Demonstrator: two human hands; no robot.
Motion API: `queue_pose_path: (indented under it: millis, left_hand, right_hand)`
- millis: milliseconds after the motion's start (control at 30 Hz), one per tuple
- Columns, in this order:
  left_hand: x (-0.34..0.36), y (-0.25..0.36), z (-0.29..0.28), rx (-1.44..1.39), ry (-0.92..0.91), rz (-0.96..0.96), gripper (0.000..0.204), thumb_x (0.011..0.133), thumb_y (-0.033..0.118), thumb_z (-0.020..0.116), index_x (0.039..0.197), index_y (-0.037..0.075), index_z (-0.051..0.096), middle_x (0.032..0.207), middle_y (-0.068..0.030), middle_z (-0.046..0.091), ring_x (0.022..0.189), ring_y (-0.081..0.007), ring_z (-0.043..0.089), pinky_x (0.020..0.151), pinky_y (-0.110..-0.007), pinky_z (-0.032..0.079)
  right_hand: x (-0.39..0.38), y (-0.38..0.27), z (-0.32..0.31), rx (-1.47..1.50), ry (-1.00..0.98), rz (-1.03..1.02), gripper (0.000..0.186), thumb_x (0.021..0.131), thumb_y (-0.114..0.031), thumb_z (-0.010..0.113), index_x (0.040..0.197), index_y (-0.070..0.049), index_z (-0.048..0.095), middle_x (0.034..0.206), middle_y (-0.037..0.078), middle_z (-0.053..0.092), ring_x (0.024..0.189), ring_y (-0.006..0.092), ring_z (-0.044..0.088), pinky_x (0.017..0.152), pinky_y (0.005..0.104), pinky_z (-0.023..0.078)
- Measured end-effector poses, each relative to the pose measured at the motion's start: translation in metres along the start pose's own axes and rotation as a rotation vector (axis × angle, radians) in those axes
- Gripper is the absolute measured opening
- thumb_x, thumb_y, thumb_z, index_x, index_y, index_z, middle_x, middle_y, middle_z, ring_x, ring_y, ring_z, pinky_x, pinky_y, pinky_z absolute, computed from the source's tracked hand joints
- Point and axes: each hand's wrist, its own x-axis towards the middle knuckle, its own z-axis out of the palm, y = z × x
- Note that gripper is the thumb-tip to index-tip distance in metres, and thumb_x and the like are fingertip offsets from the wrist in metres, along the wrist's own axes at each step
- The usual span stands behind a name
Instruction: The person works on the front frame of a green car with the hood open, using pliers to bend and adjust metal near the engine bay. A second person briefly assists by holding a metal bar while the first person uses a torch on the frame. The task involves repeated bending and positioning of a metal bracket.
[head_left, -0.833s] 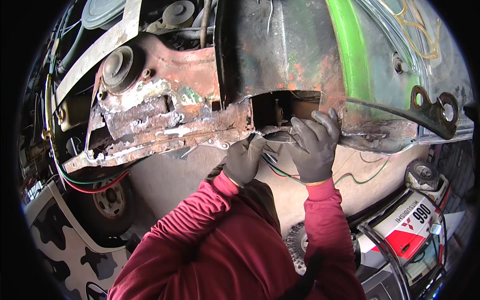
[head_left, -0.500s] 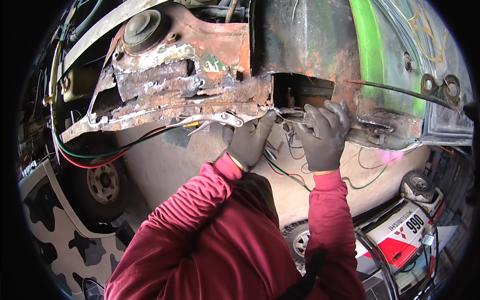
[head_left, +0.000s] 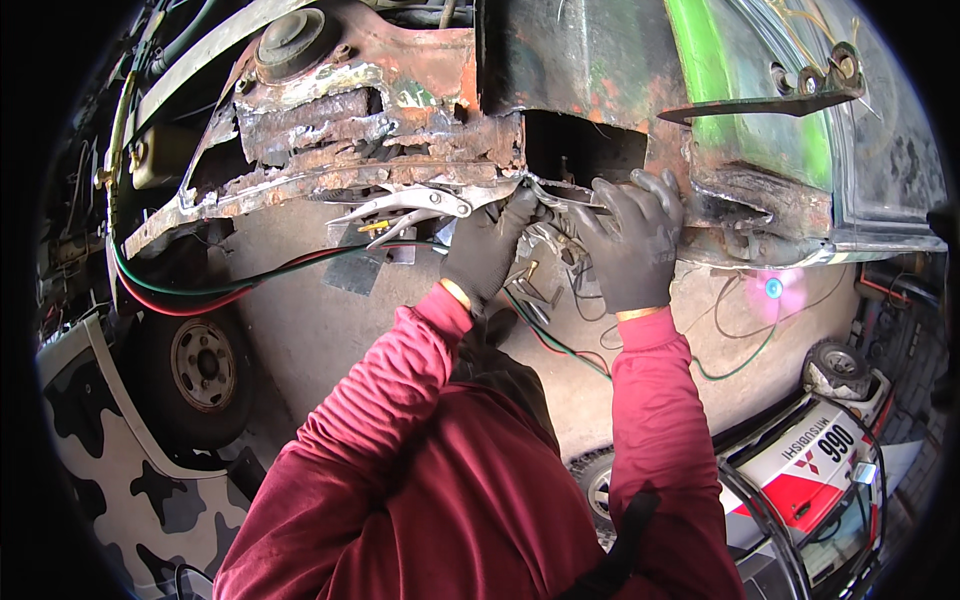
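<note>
Both my hands wear dark gloves and work at the lower edge of a rusty vehicle body panel [head_left: 400, 165]. My left hand [head_left: 488, 245] is closed around the jaw end of silver locking pliers [head_left: 440, 203], its thumb up by the panel edge. The pliers' handles point left and stand apart. Just to the right, my right hand [head_left: 635, 240] has its fingers bent over the lower lip of a dark rectangular opening [head_left: 585, 145]. It grips a narrow metal strip [head_left: 572, 192] there; its thumb is partly hidden. Whether the jaws bite the panel cannot be seen.
Red and green hoses [head_left: 215, 290] run across the floor below the panel. Several tools [head_left: 535, 290] lie under my hands. A flat metal bracket [head_left: 780, 105] juts out at right. A wheel [head_left: 205, 360] stands at left, a white-and-red vehicle [head_left: 800, 480] at lower right.
The pliers' handles have spread apart and swung away from the panel edge. The view has shifted, so the panel sits slightly higher and further left. My right hand keeps its hold.
</note>
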Motion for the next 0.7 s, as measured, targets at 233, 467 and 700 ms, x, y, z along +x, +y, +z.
queue_pose_path:
  millis: [233, 467, 700]
  left_hand:
    - [0.001, 0.002, -0.001, 0.030, -0.020, 0.009, 0.054, 0.113, 0.052, 0.062, 0.117, -0.001, 0.076, 0.104, -0.0125, 0.079, 0.099, -0.0240, 0.071, 0.098, -0.039, 0.054]
    - [0.001, 0.004, -0.006, 0.190, -0.030, -0.004, 0.069, 0.110, 0.065, 0.059, 0.123, -0.001, 0.076, 0.113, -0.0196, 0.080, 0.113, -0.0378, 0.074, 0.103, -0.044, 0.053]
    - [0.002, 0.004, -0.010, 0.304, -0.034, -0.104, 0.081, 0.105, 0.074, 0.058, 0.128, -0.002, 0.075, 0.114, -0.0276, 0.079, 0.111, -0.0461, 0.074, 0.100, -0.050, 0.054]
  right_hand:
    - [0.001, -0.001, 0.000, -0.015, -0.002, -0.013, 0.041, 0.083, -0.023, 0.095, 0.118, -0.011, 0.079, 0.115, 0.006, 0.070, 0.131, 0.0320, 0.058, 0.126, 0.0554, 0.040]
    - [0.003, -0.003, -0.002, -0.041, -0.013, -0.050, 0.042, 0.083, -0.021, 0.095, 0.118, -0.010, 0.077, 0.115, 0.006, 0.070, 0.131, 0.0319, 0.058, 0.128, 0.0565, 0.037]
    - [0.003, -0.001, -0.002, -0.059, -0.021, -0.030, 0.040, 0.083, -0.023, 0.096, 0.116, -0.011, 0.078, 0.115, 0.006, 0.070, 0.130, 0.0311, 0.059, 0.130, 0.0563, 0.037]
